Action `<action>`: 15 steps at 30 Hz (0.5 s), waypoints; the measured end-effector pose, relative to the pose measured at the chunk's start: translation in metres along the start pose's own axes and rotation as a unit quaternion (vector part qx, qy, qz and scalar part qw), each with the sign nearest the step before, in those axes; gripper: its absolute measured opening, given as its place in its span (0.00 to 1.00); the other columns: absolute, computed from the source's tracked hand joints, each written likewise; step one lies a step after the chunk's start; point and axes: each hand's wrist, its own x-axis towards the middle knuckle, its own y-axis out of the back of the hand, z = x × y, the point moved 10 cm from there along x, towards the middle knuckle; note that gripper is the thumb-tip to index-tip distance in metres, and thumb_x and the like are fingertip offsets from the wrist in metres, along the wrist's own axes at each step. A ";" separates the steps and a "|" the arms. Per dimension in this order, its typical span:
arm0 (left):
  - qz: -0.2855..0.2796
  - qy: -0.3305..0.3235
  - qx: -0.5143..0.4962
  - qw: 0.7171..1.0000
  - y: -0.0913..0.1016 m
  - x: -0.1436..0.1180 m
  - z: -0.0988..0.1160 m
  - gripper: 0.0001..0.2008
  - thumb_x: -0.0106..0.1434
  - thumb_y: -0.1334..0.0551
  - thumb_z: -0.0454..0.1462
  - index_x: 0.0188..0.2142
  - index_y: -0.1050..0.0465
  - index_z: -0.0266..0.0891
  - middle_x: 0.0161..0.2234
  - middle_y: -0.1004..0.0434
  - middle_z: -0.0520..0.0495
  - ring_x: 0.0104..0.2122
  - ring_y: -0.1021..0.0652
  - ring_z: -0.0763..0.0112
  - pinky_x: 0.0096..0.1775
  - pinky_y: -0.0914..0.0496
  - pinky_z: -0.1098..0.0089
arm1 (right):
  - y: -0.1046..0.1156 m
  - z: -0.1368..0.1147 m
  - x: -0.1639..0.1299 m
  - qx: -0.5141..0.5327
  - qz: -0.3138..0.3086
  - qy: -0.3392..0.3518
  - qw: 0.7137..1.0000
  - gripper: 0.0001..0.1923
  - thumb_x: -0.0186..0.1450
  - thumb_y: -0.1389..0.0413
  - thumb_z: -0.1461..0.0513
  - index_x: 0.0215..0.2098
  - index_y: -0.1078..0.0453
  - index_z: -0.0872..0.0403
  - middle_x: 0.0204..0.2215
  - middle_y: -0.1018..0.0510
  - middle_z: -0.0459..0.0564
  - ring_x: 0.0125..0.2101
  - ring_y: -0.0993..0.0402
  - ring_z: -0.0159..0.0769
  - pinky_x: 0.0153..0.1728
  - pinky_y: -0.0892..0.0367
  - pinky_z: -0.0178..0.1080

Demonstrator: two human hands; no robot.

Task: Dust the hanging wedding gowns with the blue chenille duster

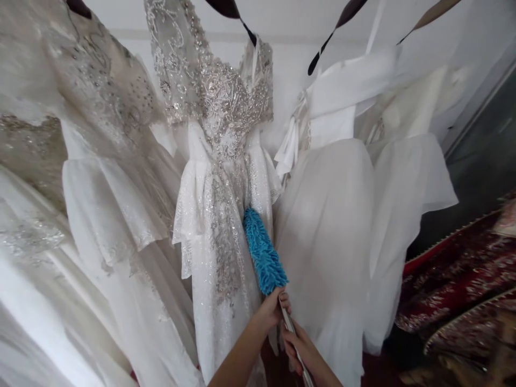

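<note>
A blue, shaggy-headed duster (264,252) is held in both hands, its head tilted up and to the left. My left hand (276,306) is closed around the handle just below the blue head. Lower on the metal-looking handle, my right hand (296,344) is wrapped round it. The duster's head lies in front of the skirt of a white gown (228,215) with a beaded, silvery bodice; whether it touches the fabric I cannot tell. Just right of the head hangs a plain white gown (330,204) with a full skirt.
More white and embellished gowns (113,177) hang at the left. Another pale gown (411,193) is at the right. Dark hanger ends (338,27) stick out above. Dark red patterned fabric (455,269) with a trimmed edge lies at the lower right.
</note>
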 end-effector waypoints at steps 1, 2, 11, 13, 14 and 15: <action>-0.012 -0.011 0.007 1.000 -0.009 -0.003 0.003 0.21 0.68 0.41 0.39 0.20 0.46 0.42 0.16 0.52 0.62 0.15 0.46 0.79 0.25 0.40 0.74 | 0.002 -0.007 -0.003 0.005 0.008 0.007 1.000 0.35 0.49 0.42 0.38 0.45 0.37 0.51 0.08 0.39 0.30 0.04 0.48 0.26 0.06 0.53 0.29; -0.025 -0.024 0.016 0.999 -0.019 -0.006 0.008 0.21 0.67 0.40 0.39 0.20 0.46 0.42 0.16 0.52 0.61 0.15 0.46 0.79 0.25 0.39 0.74 | 0.004 -0.015 -0.006 0.007 0.011 0.014 1.000 0.33 0.49 0.42 0.38 0.41 0.37 0.50 0.08 0.40 0.29 0.04 0.49 0.25 0.06 0.55 0.29; -0.111 -0.126 0.066 0.984 -0.106 -0.038 0.055 0.20 0.60 0.34 0.41 0.21 0.44 0.42 0.17 0.52 0.62 0.16 0.47 0.80 0.26 0.38 0.74 | 0.015 -0.101 -0.028 -0.028 -0.048 0.083 0.995 0.21 0.56 0.41 0.44 0.35 0.40 0.49 0.10 0.39 0.30 0.06 0.48 0.22 0.08 0.53 0.27; -0.103 -0.129 0.070 0.984 -0.107 -0.037 0.056 0.20 0.60 0.34 0.41 0.21 0.45 0.43 0.16 0.53 0.62 0.16 0.47 0.80 0.25 0.39 0.74 | 0.015 -0.101 -0.025 -0.030 -0.060 0.078 0.995 0.22 0.55 0.41 0.44 0.34 0.41 0.48 0.10 0.39 0.30 0.06 0.48 0.23 0.07 0.54 0.28; -0.096 -0.129 0.070 0.985 -0.104 -0.035 0.055 0.20 0.60 0.35 0.41 0.21 0.45 0.43 0.16 0.53 0.62 0.16 0.47 0.80 0.25 0.39 0.74 | 0.016 -0.099 -0.022 -0.026 -0.063 0.076 0.995 0.22 0.55 0.41 0.43 0.34 0.41 0.48 0.10 0.39 0.29 0.05 0.49 0.23 0.07 0.55 0.28; -0.089 -0.130 0.066 0.985 -0.100 -0.033 0.053 0.20 0.61 0.35 0.41 0.21 0.45 0.43 0.16 0.53 0.63 0.16 0.47 0.80 0.25 0.39 0.74 | 0.016 -0.094 -0.019 -0.020 -0.065 0.073 0.995 0.23 0.55 0.41 0.43 0.35 0.41 0.48 0.09 0.40 0.29 0.05 0.49 0.23 0.07 0.55 0.28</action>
